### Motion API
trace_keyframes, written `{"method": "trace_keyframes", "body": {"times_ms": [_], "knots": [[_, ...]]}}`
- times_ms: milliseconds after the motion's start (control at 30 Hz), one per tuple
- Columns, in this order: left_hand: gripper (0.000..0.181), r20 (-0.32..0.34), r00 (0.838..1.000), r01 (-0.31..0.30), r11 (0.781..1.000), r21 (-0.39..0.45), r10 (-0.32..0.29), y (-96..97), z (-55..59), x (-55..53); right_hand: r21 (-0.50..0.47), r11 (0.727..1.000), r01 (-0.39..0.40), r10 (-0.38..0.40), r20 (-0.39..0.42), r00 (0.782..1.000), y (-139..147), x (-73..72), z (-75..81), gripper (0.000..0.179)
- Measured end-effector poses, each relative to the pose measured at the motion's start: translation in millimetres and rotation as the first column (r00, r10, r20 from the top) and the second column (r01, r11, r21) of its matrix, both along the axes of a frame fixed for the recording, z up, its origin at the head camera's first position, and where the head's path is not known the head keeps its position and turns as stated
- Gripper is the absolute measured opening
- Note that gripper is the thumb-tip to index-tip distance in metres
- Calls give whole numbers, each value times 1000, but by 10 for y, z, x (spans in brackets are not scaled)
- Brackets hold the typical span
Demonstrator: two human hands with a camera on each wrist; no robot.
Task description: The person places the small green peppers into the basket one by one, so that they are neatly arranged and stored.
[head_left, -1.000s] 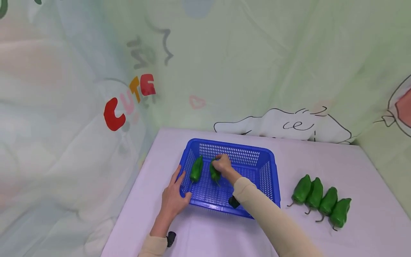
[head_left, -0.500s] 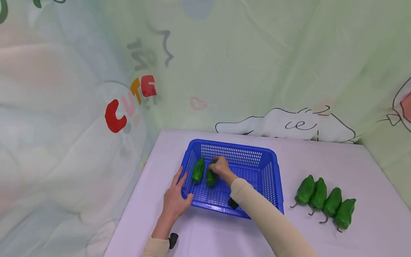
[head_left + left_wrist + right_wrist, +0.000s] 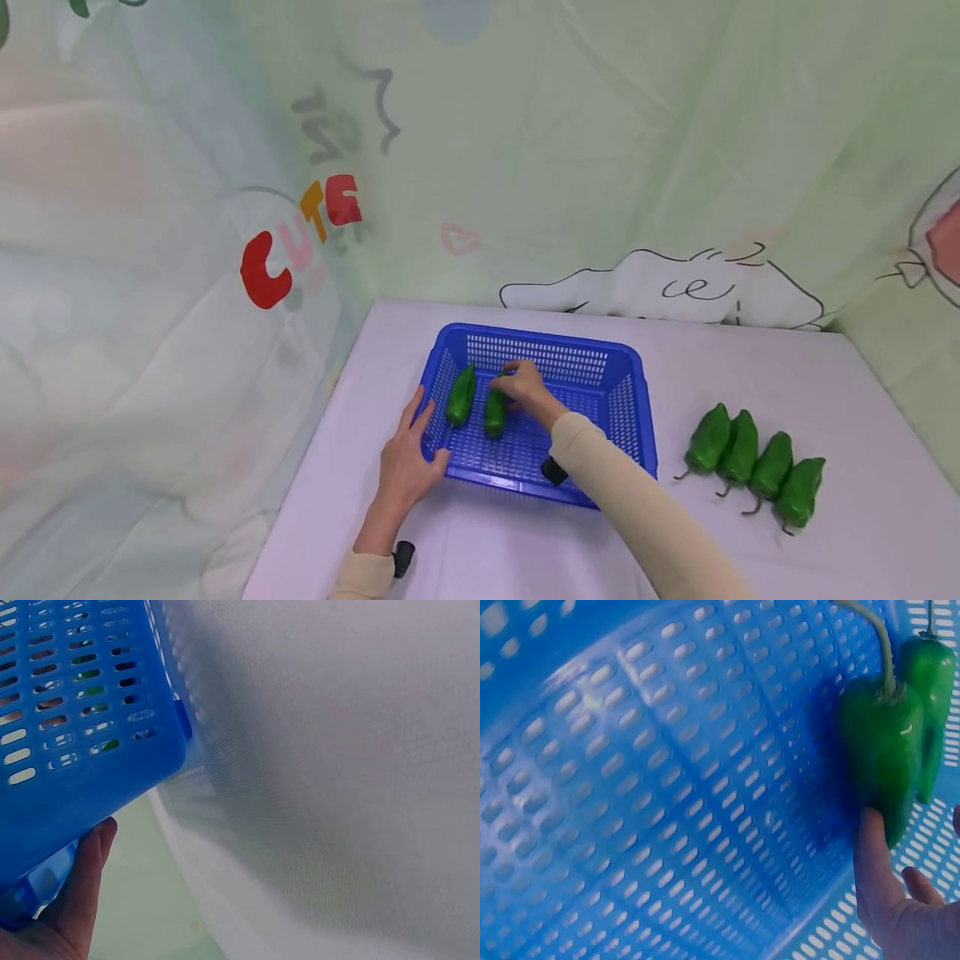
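A blue plastic basket (image 3: 525, 492) with slotted walls stands on the table. My left hand (image 3: 408, 462) rests against its near left corner, fingers straight along the left side and thumb at the front rim. Inside the basket, a green pepper (image 3: 495, 414) lies with its stem toward me. My right hand (image 3: 525, 387) is at its far, narrow end. In the right wrist view one fingertip (image 3: 871, 817) touches this pepper (image 3: 881, 735), while another finger stands apart at the right edge. A second green pepper (image 3: 461, 396) lies beside it, along the basket's left wall.
Several green peppers (image 3: 768, 468) lie in a slanting row on the white table (image 3: 525, 550), right of the basket. A printed fabric backdrop (image 3: 600, 167) rises behind the table and on the left.
The pepper under my right hand has straightened and now lies nearly parallel to the other one. My right hand stays at its far end; my left hand keeps its place on the basket.
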State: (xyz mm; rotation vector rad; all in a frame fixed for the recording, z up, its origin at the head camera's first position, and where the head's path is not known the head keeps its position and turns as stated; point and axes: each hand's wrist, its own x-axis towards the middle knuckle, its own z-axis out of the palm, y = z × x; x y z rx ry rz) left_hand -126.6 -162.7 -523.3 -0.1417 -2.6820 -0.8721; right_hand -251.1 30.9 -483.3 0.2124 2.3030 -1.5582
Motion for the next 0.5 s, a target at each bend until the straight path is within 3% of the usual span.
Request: {"method": "trace_keyframes", "body": {"times_ms": [500], "knots": [[71, 12, 1000, -5, 1000, 3, 5, 22, 6, 18, -48, 995, -91, 92, 4, 996, 484, 63, 407, 48]]}}
